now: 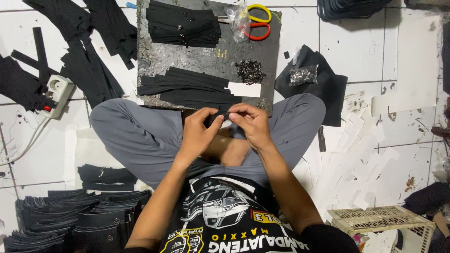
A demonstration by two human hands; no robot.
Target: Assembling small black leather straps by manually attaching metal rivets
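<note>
Left: white power socket (58, 91) on floor, black strip stacks (75, 220) near-left. Centre: left hand (199, 133) and right hand (251, 122) both pinched on small black strip piece (216, 117) over lap, probably folded; dark work board (206, 56) just beyond. Far right: scissors (258, 21)

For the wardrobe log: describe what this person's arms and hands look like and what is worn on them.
Both arms are bare from above the elbow down; no long sleeves, gloves, watch or rings show. The left hand and right hand are ungloved, fingers uncovered. A short black sleeve shows at the right upper arm, part of a black T-shirt with a white car print and lettering.
</note>
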